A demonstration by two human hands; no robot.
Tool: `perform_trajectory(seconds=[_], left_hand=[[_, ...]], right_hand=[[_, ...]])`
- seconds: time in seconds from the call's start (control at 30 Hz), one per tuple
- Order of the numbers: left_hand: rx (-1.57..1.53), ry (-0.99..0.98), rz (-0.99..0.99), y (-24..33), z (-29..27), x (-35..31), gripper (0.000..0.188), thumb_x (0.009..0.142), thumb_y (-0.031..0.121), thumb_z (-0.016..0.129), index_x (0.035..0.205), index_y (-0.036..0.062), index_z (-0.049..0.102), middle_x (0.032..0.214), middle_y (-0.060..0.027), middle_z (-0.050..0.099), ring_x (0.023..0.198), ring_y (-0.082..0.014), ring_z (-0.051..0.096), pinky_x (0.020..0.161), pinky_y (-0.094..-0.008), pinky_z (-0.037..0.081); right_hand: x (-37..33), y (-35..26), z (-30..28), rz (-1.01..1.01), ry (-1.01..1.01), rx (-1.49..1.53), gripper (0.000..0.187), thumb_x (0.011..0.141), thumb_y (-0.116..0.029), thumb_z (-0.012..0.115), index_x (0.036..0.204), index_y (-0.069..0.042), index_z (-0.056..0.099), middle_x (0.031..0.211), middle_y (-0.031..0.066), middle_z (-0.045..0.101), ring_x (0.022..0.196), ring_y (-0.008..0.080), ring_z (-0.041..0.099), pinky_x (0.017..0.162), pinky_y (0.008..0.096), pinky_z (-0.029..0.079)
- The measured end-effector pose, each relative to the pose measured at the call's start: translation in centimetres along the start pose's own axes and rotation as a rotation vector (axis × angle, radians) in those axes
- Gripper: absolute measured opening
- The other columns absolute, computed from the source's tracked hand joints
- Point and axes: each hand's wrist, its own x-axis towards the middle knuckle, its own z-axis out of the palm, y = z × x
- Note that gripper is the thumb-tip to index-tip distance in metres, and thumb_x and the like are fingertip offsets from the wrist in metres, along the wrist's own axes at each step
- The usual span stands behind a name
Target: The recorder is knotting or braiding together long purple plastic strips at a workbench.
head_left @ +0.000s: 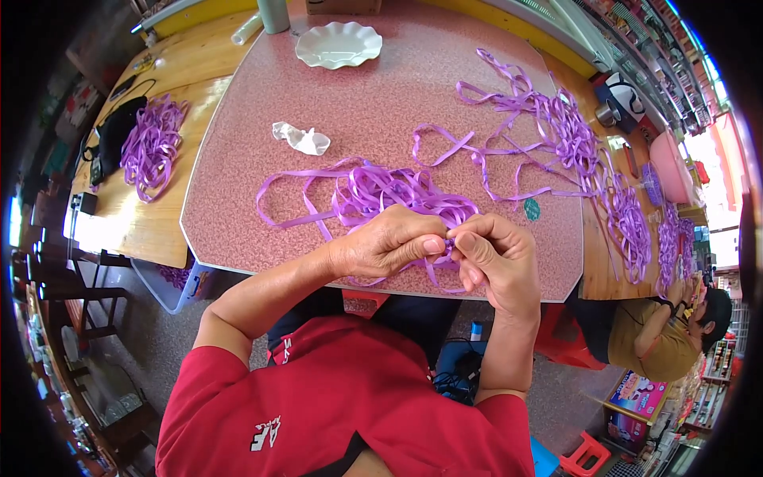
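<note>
Both hands meet over the near edge of the pink speckled table (238, 171). My left hand (395, 241) is closed, its thumb and fingers pinching a bit of purple ribbon. Opposite it, my right hand (494, 253) pinches the same ribbon between thumb and forefinger, its other fingers curled. A small dark purple bunch, perhaps a knot, shows between the fingertips; most of it is covered. Just beyond the hands lies a loose heap of purple ribbon (373, 191), with loops reaching left and strands hanging near the table edge.
More purple ribbon (568, 131) sprawls across the right side, and another bundle (151, 147) rests on the wooden table at left. A scalloped white dish (338, 45) and crumpled white tissue (302, 139) sit farther back. At right, another person (671, 338) sits handling ribbon.
</note>
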Motion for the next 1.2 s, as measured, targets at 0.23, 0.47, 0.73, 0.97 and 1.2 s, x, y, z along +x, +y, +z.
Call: perform_trajectory(seconds=[0.23,0.47,0.73,0.97,1.2], left_hand=[[0.118,0.017,0.090,-0.2,0.0,0.3,0.040,0.102,0.037,0.049,0.090,0.0012,0.059,0.069,-0.0140,0.055,0.062,-0.0357,0.057,0.053,-0.0431,0.041],[0.131,0.080,0.081,-0.2,0.5,0.1,0.038,0.102,0.036,0.050,0.095,0.0002,0.060,0.072,-0.0144,0.058,0.064,-0.0353,0.059,0.054,-0.0417,0.042],[0.041,0.092,0.056,0.2,0.9,0.2,0.034,0.102,0.033,0.050,0.103,0.0004,0.061,0.080,-0.0145,0.063,0.068,-0.0327,0.063,0.058,-0.0402,0.046],[0.079,0.115,-0.033,0.8,1.3,0.4,0.037,0.103,0.033,0.048,0.106,-0.0011,0.062,0.081,-0.0143,0.064,0.069,-0.0315,0.064,0.060,-0.0392,0.047],[0.016,0.092,-0.036,0.8,0.8,0.8,0.040,0.105,0.035,0.045,0.105,-0.0005,0.062,0.078,-0.0116,0.062,0.067,-0.0257,0.062,0.060,-0.0361,0.046]], right_hand=[[-0.7,-0.2,0.9,-0.172,0.075,-0.255,0.014,0.093,-0.010,0.069,0.094,0.004,0.067,0.074,0.0053,0.061,0.053,0.0053,0.051,0.047,0.0217,0.046],[-1.2,0.2,2.1,-0.392,0.154,-0.372,0.007,0.093,-0.002,0.067,0.094,0.005,0.066,0.085,0.0086,0.063,0.055,0.0071,0.053,0.049,0.0230,0.047],[-1.2,0.7,2.2,-0.533,0.161,-0.352,0.007,0.091,-0.001,0.068,0.096,0.004,0.067,0.088,0.0094,0.065,0.057,0.0072,0.058,0.048,0.0206,0.048],[-0.5,1.5,2.1,-0.746,0.243,-0.577,0.009,0.092,-0.005,0.068,0.096,0.003,0.066,0.091,0.0119,0.064,0.055,0.0093,0.056,0.048,0.0219,0.045],[0.0,2.0,1.5,-0.904,0.256,-0.730,0.013,0.086,-0.004,0.075,0.095,0.002,0.068,0.089,0.0124,0.067,0.073,0.0207,0.064,0.064,0.0291,0.051]])
